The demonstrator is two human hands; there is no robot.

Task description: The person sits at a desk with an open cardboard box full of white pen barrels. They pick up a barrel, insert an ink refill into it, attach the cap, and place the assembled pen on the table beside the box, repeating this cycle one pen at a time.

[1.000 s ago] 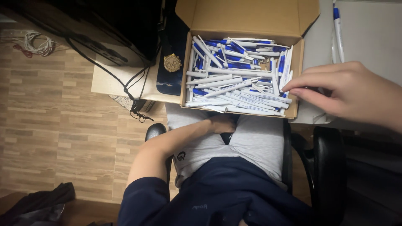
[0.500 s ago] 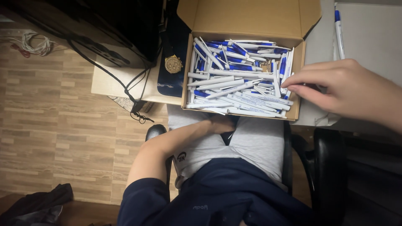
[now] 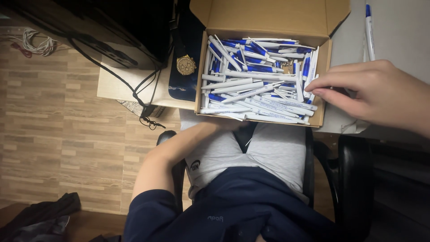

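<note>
pens (image 3: pixel 257 85) in box (image 3: pixel 268 18), hand (image 3: pixel 376 96) at right

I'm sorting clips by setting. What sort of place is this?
Probably a home or small office desk: a black office chair, a dark computer case with cables, wood-look flooring, and a cardboard box of pens at the right hand.

Right hand (image 3: pixel 376 92) reaches with curled fingers; left forearm rests down, hand hidden.

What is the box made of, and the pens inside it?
The box looks like cardboard: plain matte brown, with thin folded flaps standing open. The pens look like plastic: smooth white barrels with blue parts and a slight shine, though that is only by their look. The right hand reaches over the box's edge towards them.
</note>
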